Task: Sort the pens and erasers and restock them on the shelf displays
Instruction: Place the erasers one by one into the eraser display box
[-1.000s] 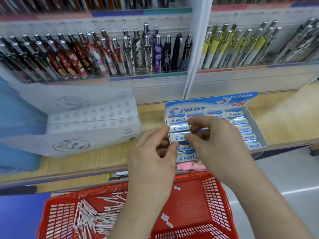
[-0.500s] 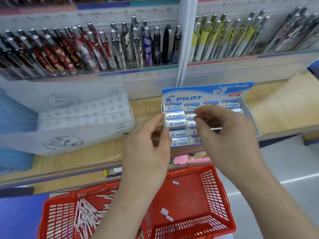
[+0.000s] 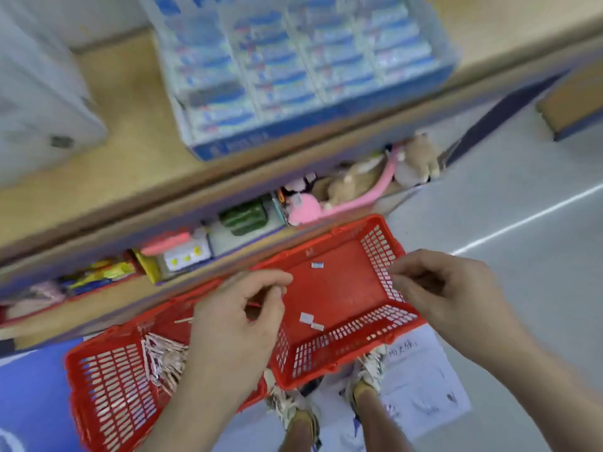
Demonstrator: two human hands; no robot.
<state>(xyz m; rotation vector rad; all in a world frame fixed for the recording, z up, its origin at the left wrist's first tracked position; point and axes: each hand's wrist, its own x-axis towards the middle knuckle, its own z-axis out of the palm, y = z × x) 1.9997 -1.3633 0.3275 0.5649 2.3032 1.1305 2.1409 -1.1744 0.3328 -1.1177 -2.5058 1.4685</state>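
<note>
Two loosely curled, seemingly empty hands, left hand [image 3: 238, 321] and right hand [image 3: 447, 295], hang over the red basket [image 3: 342, 337], whose few loose erasers [image 3: 306, 318], at 6 o'clock from the eraser box [image 3: 326, 115], probably need picking next.

Eraser box [image 3: 310, 125]: blurry, full of blue and white erasers [image 3: 280, 60], sits on the wooden shelf [image 3: 130, 158].
Left basket [image 3: 111, 380]: red, holds a heap of pens [image 3: 163, 357].
Right basket [image 3: 342, 295]: red, touching the left basket, holds a few small white bits [image 3: 306, 318].
Left hand [image 3: 235, 324]: over both baskets, thumb and fingertip together.
Right hand [image 3: 450, 295]: over the right basket's edge, fingers loosely curled.
</note>
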